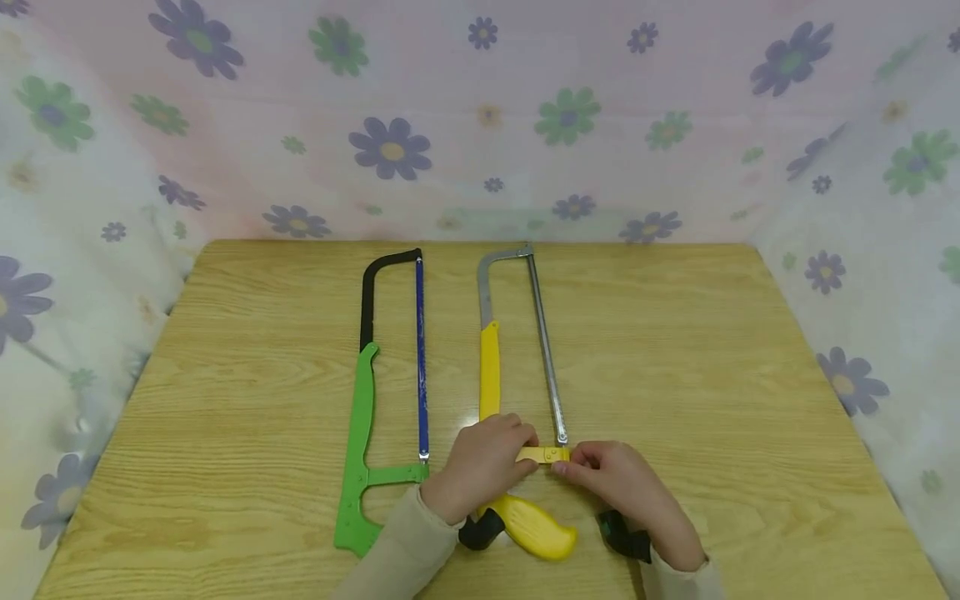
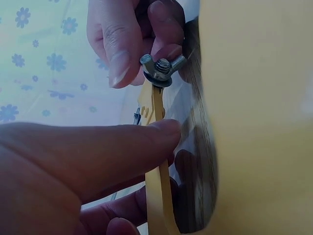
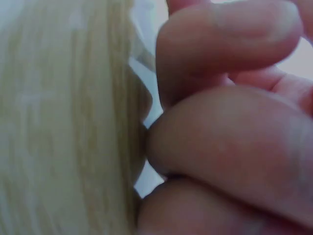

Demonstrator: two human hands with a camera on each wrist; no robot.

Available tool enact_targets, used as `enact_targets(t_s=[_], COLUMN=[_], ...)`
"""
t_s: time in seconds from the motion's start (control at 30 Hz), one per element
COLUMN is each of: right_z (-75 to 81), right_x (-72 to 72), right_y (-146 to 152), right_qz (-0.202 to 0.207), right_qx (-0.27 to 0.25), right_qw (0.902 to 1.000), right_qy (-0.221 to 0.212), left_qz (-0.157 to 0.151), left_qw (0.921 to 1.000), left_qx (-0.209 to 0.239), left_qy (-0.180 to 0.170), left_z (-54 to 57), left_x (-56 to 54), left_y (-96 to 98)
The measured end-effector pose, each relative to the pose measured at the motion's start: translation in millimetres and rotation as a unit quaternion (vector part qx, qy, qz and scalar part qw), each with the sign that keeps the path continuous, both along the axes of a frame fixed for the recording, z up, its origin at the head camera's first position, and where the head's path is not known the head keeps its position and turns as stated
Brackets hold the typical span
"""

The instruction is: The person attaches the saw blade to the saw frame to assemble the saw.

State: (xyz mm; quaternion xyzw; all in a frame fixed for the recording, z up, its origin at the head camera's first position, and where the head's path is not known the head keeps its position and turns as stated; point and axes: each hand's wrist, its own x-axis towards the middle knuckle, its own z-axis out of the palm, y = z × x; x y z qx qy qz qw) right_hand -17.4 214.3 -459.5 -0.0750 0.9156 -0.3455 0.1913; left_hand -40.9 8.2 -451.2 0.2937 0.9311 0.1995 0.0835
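Note:
A hacksaw with a yellow handle (image 1: 538,527), grey front frame (image 1: 484,292) and grey blade (image 1: 547,346) lies on the table. My left hand (image 1: 487,460) pinches its yellow crossbar (image 1: 542,455) between thumb and fingers, seen also in the left wrist view. At the crossbar's outer end, a metal wing nut (image 2: 161,72) sits on a threaded bolt. My right hand (image 1: 618,483) has its thumb and curled fingers about this wing nut. Close up, the right wrist view shows only curled fingers (image 3: 230,132) beside the table; the nut is hidden there.
Left of the yellow hacksaw lies a second hacksaw with a green handle (image 1: 360,417), black front frame (image 1: 368,304) and blue blade (image 1: 422,358). The wooden table (image 1: 712,350) is bordered by flowered cloth (image 1: 465,167) at the back and both sides.

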Motion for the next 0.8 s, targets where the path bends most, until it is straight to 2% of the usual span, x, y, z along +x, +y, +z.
enact_targets(t_s=[0.4, 0.8], right_z=[2.5, 3.3], right_x=[-1.5, -2.6], right_y=[1.4, 1.7], right_qz=[0.007, 0.008], right_qx=[-0.007, -0.01], right_qw=[0.9998, 0.9996], right_qy=[-0.02, -0.024], left_qz=[-0.001, 0.0], left_qw=[0.9999, 1.0], left_qx=[0.003, -0.003], left_qy=[0.013, 0.006], left_z=[-0.8, -1.0], left_x=[-0.1, -1.0], left_y=[-1.3, -0.9])
